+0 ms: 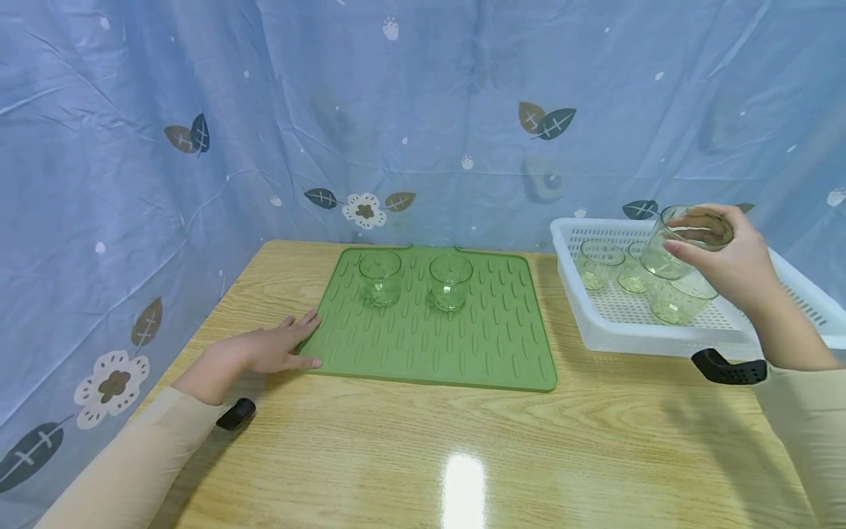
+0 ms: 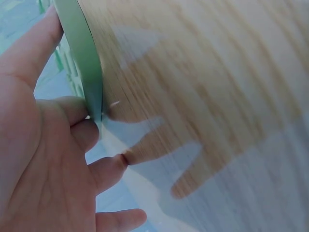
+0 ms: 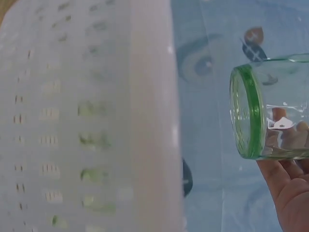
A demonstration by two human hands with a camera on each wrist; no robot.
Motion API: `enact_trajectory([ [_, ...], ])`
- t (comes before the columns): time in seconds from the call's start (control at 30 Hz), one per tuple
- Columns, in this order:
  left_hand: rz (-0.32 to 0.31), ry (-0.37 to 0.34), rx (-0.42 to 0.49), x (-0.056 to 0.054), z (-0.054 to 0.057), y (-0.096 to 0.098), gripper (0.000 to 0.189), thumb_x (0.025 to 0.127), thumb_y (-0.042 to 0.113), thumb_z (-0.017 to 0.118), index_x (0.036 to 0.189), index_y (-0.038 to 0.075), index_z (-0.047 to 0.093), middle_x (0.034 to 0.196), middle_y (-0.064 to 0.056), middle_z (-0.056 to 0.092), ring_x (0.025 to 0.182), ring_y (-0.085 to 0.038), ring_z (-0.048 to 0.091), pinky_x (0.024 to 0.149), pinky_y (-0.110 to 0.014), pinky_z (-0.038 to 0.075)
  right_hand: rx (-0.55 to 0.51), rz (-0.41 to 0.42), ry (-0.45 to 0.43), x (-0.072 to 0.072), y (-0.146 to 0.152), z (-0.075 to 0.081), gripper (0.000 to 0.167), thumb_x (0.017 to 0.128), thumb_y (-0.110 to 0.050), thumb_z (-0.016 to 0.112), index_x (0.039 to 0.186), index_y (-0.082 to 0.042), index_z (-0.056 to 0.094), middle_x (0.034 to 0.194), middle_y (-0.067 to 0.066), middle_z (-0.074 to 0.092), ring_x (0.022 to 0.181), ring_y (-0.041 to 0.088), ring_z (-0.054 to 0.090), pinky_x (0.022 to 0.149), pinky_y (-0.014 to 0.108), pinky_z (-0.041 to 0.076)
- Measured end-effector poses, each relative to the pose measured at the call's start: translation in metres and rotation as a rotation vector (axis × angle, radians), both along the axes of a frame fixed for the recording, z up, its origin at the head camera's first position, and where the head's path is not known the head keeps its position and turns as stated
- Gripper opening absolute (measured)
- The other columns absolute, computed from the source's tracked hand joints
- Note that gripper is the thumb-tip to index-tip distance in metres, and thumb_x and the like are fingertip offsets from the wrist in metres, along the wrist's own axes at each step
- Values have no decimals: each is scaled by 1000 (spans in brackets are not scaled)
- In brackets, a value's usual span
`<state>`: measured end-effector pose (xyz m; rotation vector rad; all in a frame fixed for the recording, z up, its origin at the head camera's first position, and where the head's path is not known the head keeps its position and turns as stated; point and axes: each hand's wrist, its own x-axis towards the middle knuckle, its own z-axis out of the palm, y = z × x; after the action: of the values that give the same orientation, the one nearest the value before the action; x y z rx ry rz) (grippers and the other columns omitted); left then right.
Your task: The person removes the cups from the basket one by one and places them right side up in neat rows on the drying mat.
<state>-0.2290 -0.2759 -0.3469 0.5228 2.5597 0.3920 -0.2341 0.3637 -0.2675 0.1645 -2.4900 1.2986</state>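
My right hand point(image 1: 743, 257) grips a clear greenish drinking glass point(image 1: 667, 250) near its rim, above the white plastic basket point(image 1: 595, 334). In the right wrist view the thick green base of this glass point(image 3: 248, 111) points toward the basket wall, with fingers around its side. Several similar glasses point(image 1: 598, 264) stand in the basket below. My left hand point(image 1: 277, 345) rests at the left edge of the green ribbed mat point(image 1: 423, 345), thumb and fingertips at its border. Two more glasses, a left one point(image 1: 380, 279) and a right one point(image 1: 451, 283), stand on the mat's back half.
The wooden table point(image 1: 396, 441) carries the mat in the middle and the basket at the right. A blue patterned curtain point(image 1: 423, 110) hangs right behind the table and along its left side. The basket's raised rim surrounds the glasses in it.
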Motion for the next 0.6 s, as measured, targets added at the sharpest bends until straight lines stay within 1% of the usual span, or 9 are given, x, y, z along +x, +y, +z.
enact_trajectory([
  [0.2, -3, 7, 11, 1, -1, 0, 98, 101, 55, 59, 164, -1, 9, 169, -22, -5, 150, -54, -3, 107, -82, 2, -2, -5, 3, 2, -21, 1, 52, 98, -23, 72, 138, -36, 42, 121, -26, 56, 105, -10, 53, 77, 6, 43],
  [0.3, 1, 2, 15, 2, -1, -1, 98, 100, 55, 59, 164, -1, 9, 169, -22, -5, 150, -53, -4, 107, -81, 1, 3, 13, 1, 2, -29, 1, 51, 99, -22, 72, 137, -37, 42, 121, -25, 56, 106, -11, 53, 78, 6, 44],
  [0.5, 4, 4, 2, 2, 1, 1, 97, 101, 55, 59, 164, -1, 10, 169, -22, -3, 150, -53, -2, 108, -81, 6, 30, 72, 19, 3, -47, -1, 54, 98, -20, 73, 142, -28, 43, 122, -23, 57, 107, -9, 54, 79, 6, 45],
  [0.6, 5, 3, 3, 2, 1, 1, 97, 101, 55, 59, 164, -1, 10, 169, -22, -3, 150, -53, -2, 108, -81, 5, 46, 102, 38, 4, -58, -3, 56, 97, -17, 74, 144, -23, 43, 122, -21, 58, 108, -8, 55, 81, 7, 46],
])
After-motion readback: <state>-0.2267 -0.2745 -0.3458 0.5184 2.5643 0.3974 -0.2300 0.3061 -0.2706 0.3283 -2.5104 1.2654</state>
